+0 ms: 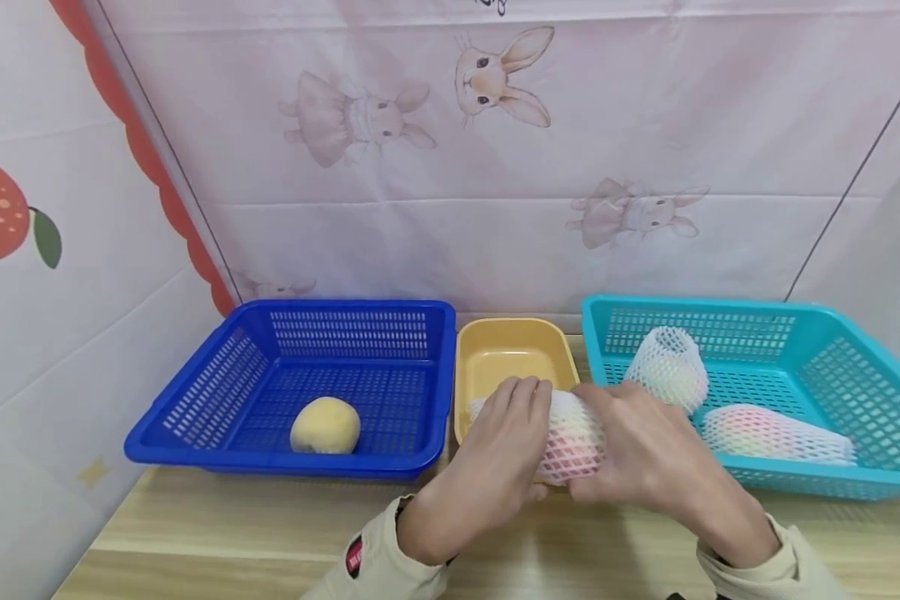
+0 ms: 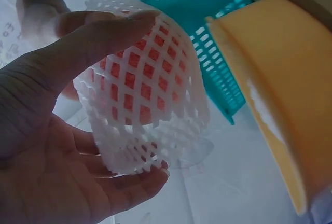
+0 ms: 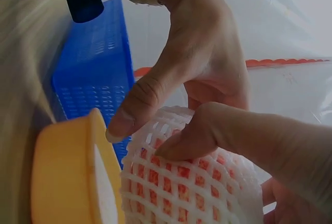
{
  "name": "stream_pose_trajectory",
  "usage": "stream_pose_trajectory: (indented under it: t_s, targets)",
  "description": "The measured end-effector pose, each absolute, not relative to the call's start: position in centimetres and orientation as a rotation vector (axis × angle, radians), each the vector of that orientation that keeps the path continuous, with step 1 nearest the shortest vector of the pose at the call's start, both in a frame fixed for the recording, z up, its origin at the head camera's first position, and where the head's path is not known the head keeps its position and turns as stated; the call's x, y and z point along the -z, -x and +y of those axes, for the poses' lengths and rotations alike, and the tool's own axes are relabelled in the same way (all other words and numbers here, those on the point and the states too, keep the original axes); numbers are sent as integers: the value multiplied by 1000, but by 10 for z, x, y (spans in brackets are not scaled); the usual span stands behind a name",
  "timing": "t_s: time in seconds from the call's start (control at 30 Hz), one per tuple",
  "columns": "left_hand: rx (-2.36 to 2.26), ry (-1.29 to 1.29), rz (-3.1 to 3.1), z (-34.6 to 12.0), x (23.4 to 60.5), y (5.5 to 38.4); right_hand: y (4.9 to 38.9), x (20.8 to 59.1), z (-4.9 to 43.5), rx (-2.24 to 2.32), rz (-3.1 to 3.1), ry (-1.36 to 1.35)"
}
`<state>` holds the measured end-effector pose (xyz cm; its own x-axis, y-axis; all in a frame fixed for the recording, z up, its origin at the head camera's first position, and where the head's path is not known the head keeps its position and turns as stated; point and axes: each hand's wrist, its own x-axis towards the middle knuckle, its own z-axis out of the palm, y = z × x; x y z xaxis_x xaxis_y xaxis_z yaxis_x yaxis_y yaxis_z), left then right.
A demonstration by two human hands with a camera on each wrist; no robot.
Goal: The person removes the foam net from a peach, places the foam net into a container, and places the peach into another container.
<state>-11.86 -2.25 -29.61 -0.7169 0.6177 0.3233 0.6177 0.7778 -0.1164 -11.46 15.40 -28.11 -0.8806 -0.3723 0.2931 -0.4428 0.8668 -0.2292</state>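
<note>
Both hands hold a round red-and-yellow fruit in a white foam net [image 1: 570, 437], above the front of a small yellow tray [image 1: 516, 327]. My left hand [image 1: 498, 454] is at its left side; in the left wrist view the thumb [image 2: 104, 37] lies over the net and the fingers pass beneath. From the right, my right hand [image 1: 645, 450] grips the same fruit. Its thumb [image 3: 192, 138] presses on the net in the right wrist view. Loose net extends past the fruit at the left hand's end.
To the left stands a dark blue basket [image 1: 363, 362] with a bare pale-yellow fruit [image 1: 326, 425]. A teal basket [image 1: 750, 375] on the right contains two netted fruits, one upright [image 1: 667, 371] and one lying [image 1: 772, 433]. White material [image 3: 105, 193] shows inside the yellow tray.
</note>
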Motion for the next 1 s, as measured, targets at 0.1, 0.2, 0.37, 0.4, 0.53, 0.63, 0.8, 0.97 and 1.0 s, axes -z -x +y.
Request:
stream_pose_trajectory:
  t_s: [0.1,0.2,0.37,0.4,0.53,0.63,0.8,0.97,1.0]
  targets:
    - [-22,946,-2656,-25,301,116,113,287,150,-423,-2780,-651]
    - [-45,949,-2627,-27,306,114,109,292,146,-400,-2778,-663]
    - [-70,964,-2567,-31,314,105,100,299,139,-363,-2774,-678]
    - [-73,964,-2559,-32,315,103,98,300,138,-359,-2771,-680]
    - [-81,987,-2577,-37,321,94,92,308,133,-334,-2781,-699]
    - [-70,1018,-2602,-40,327,89,89,316,131,-313,-2802,-736]
    - [-62,1029,-2689,-42,341,83,84,326,125,-411,-2891,-779]
    - [-47,1014,-2820,-40,354,79,80,337,121,-526,-2934,-846]
    - [-50,1015,-2828,-40,356,78,78,338,121,-525,-2941,-857]
